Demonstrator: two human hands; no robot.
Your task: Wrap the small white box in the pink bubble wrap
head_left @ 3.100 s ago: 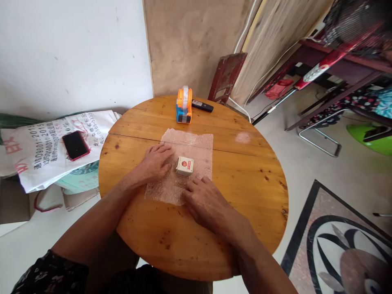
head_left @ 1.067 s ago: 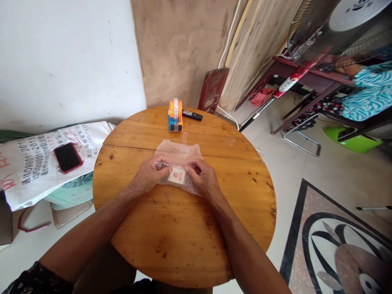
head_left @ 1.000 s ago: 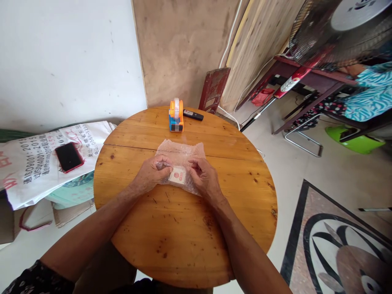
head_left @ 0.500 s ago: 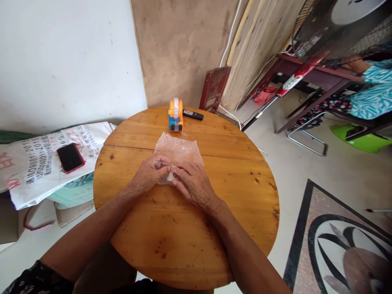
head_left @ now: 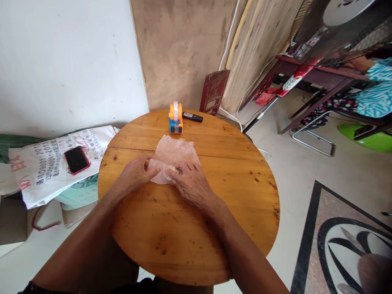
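Note:
A sheet of clear bubble wrap [head_left: 179,149] lies on the round wooden table [head_left: 245,196], its near part folded over into a bulky roll. My left hand [head_left: 139,172] grips the roll's left end, with the thumb in front and the fingers behind. Over the right part of the roll curls my right hand [head_left: 192,181], thumb and fingers pressed on the wrap. Something pale shows near the right thumb; what lies inside the wrap I cannot make out.
Behind the wrap stand an orange and blue tape dispenser [head_left: 175,118] and a black remote-like object [head_left: 192,117]. A phone [head_left: 76,159] rests on a white printed sack [head_left: 39,163] at left. A red chair [head_left: 214,90], a fan [head_left: 330,32] and a seated person are beyond.
My left hand has shifted left and its grip has loosened, baring more of the roll. My right hand stays on the wrap. The view has shifted slightly.

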